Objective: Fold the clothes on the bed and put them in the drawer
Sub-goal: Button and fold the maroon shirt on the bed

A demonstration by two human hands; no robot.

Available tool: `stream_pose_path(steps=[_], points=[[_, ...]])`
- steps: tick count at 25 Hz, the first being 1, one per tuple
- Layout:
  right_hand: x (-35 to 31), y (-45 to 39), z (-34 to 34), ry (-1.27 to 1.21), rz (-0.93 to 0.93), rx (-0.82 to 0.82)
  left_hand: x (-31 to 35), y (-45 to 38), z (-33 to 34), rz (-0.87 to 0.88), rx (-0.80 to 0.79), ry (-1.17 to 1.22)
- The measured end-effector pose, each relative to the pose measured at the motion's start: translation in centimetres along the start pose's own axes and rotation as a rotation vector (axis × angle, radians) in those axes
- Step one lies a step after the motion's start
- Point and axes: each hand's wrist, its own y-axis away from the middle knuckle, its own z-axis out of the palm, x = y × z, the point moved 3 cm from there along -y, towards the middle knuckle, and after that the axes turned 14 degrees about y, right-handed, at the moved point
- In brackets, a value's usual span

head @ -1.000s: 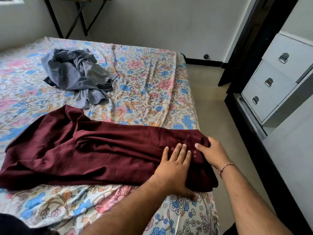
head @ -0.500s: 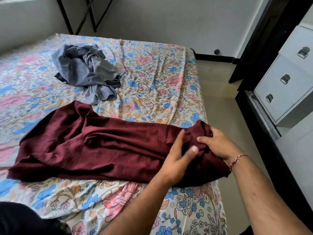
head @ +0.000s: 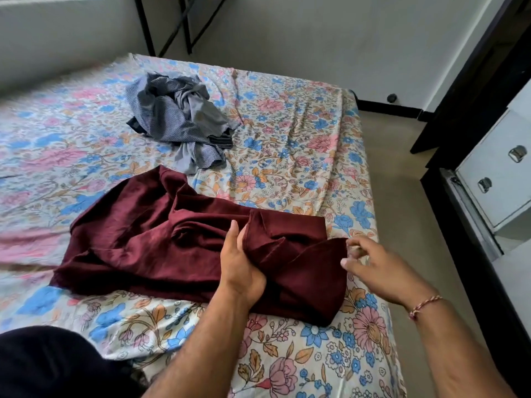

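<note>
Maroon garment (head: 161,239) lying on floral bedsheet (head: 301,145), near edge of bed, toward 6 o'clock of the mattress. Long axis running roughly 9 to 3 o'clock across the view, tilted slightly so the left end sits lower; one corner peaking toward 12 o'clock. Right end doubled back over itself in a loose fold, edge pointing toward 3 o'clock.

Left hand (head: 240,262) on the fold at the garment's right third, thumb up, fingers tucked under a layer of cloth, gripping it. Right hand (head: 373,265) at the garment's 3 o'clock end, fingertips bent and touching the cloth edge; blurred, so cannot tell whether pinching or merely brushing it. Braided thread band (head: 425,305) on right wrist.

Crumpled grey clothes (head: 178,116) heaped at 12 o'clock from the garment, well apart from it, toward the bed's middle. White drawer unit (head: 497,173) at 3 o'clock, beyond the strip of floor, drawers closed, metal pulls visible. Dark folding frame (head: 172,24) against the wall at 12 o'clock.
</note>
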Motion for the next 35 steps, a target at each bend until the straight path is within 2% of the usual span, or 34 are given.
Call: stream_pose_path(steps=[2, 4, 5, 7, 8, 9, 11, 13, 14, 16, 17, 18, 20, 22, 23, 24, 26, 27, 28, 29, 30, 31, 32, 33, 35], points=[[0.1, -0.2, 2.0, -0.038, 0.018, -0.06, 0.2, -0.3, 0.2, 0.01, 0.017, -0.042], [-0.7, -1.0, 3.2, 0.006, -0.005, 0.072, 0.6, -0.9, 0.2, 0.068, 0.096, -0.22], [-0.9, -1.7, 3.6, 0.046, -0.01, 0.155, 0.9, -0.8, 0.4, 0.166, 0.153, -0.428], [-1.4, -3.0, 3.5, -0.004, 0.037, 0.237, 1.9, -0.1, 1.4, 0.512, 0.241, -0.973], [-1.3, -3.7, 3.2, -0.047, 0.065, 0.224, 2.1, 0.5, 2.2, 0.718, 0.211, -1.158], [-1.3, -4.1, 2.9, -0.067, 0.069, 0.196, 2.1, 0.9, 3.0, 0.827, 0.112, -1.264], [-1.9, -3.9, 2.2, -0.026, 0.021, 0.219, 1.3, 1.3, 4.2, 0.772, -0.114, -1.45], [-3.0, -2.5, 1.7, 0.025, -0.079, 0.412, -0.2, 1.7, 4.7, 0.646, -0.233, -1.734], [-3.9, -1.6, 1.4, 0.054, -0.162, 0.542, -0.9, 1.8, 4.8, 0.616, -0.241, -1.816], [-5.4, -0.4, 1.2, 0.034, -0.4, 0.715, -1.4, 1.9, 4.4, 0.587, -0.188, -1.753], [-5.9, -0.4, 1.1, -0.052, -0.509, 0.709, -1.2, 2.0, 3.9, 0.605, -0.142, -1.653], [-6.2, -0.6, 1.1, -0.173, -0.585, 0.623, -1.0, 2.1, 3.4, 0.621, -0.098, -1.572], [-6.6, -0.9, 1.3, -0.367, -0.681, 0.341, -0.7, 2.4, 2.8, 0.58, -0.048, -1.556], [-7.2, -1.2, 2.0, -0.385, -0.709, 0.154, -0.3, 3.1, 1.9, 0.551, 0.024, -1.561], [-7.4, -1.3, 2.3, -0.375, -0.687, 0.162, 0.4, 3.2, 1.1, 0.547, 0.11, -1.505], [-7.2, -1.6, 2.7, -0.364, -0.612, 0.253, 1.2, 3.2, 0.3, 0.54, 0.22, -1.422], [-5.6, -2.6, 3.5, -0.346, -0.278, 0.492, 3.0, 3.7, -1.3, 0.58, 0.456, -1.297], [-4.6, -2.8, 4.0, -0.361, -0.075, 0.505, 3.5, 4.2, -1.4, 0.67, 0.506, -1.299], [-3.9, -3.1, 4.8, -0.435, 0.08, 0.423, 3.5, 4.7, -0.8, 0.785, 0.458, -1.315], [-3.6, -3.5, 5.5, -0.583, 0.174, 0.304, 2.6, 5.3, 0.6, 0.88, 0.309, -1.328], [-3.5, -3.7, 6.1, -0.754, 0.216, 0.184, 1.0, 5.9, 2.3, 0.896, 0.103, -1.355], [-3.7, -3.8, 6.3, -0.886, 0.217, 0.106, -1.3, 6.4, 3.6, 0.825, -0.088, -1.401], [-3.9, -3.8, 6.0, -0.938, 0.205, 0.068, -3.8, 6.9, 4.4, 0.673, -0.203, -1.441], [-4.1, -3.6, 5.6, -0.922, 0.188, 0.032, -5.7, 6.9, 4.4, 0.501, -0.227, -1.447], [-4.8, -3.3, 5.4, -0.919, 0.137, -0.07, -7.4, 6.1, 3.9, 0.273, -0.056, -1.391]])
